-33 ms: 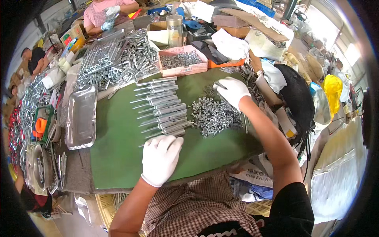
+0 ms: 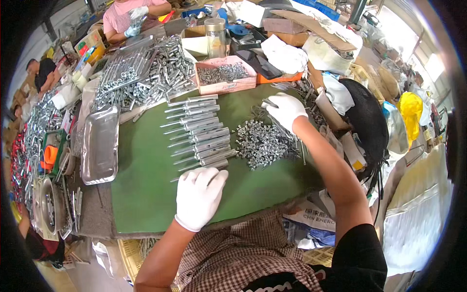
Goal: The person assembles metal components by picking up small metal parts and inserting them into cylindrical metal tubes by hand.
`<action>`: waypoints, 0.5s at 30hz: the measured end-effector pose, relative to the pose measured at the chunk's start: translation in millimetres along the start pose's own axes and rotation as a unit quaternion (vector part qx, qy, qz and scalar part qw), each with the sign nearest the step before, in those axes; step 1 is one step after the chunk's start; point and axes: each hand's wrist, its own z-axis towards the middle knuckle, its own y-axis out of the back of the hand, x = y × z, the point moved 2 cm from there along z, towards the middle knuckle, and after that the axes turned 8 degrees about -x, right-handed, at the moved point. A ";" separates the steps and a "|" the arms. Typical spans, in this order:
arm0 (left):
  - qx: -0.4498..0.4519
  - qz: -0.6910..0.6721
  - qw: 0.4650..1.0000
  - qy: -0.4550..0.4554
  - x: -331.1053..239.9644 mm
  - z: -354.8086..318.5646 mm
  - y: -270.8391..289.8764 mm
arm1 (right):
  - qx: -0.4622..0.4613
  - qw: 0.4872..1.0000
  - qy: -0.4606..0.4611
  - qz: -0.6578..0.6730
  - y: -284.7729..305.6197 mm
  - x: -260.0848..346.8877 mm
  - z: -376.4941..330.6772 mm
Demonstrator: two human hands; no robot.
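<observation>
Metal anchor bolts (image 2: 199, 131) lie in a row on the green mat (image 2: 146, 185), with two gloved hands at work.
Left hand (image 2: 198, 194) rests on the nearest bolt, fingers loosely curled; whether it grips is unclear. Right hand (image 2: 284, 111) pinches a thin metal piece at the far side of the small-parts pile (image 2: 262, 143). A steel tray (image 2: 99, 146) lies left.

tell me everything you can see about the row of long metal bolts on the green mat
The row of bolts is a set of about a dozen long silvery metal pieces, each a thin rod on the left with a thicker sleeve on the right. They lie flat, side by side, stacked from far to near on the green mat. The gloved left hand rests at the nearest one. A pile of small metal parts sits just to their right.
</observation>
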 end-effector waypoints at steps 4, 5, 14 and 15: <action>-0.011 -0.041 0.999 0.021 -7.4 35.7 -14.7 | 0.042 0.999 0.027 -0.011 -10.0 -1.3 14.7; -0.026 -0.044 0.998 0.032 -6.2 47.5 -20.8 | 0.045 0.998 0.025 -0.022 -8.9 0.2 14.2; -0.028 -0.099 0.991 0.087 4.0 97.2 -89.0 | 0.071 0.988 -0.035 0.130 26.0 28.5 -35.7; -0.037 -0.154 0.984 0.083 -2.0 96.4 -88.5 | 0.056 0.979 -0.037 0.195 25.9 25.7 -47.2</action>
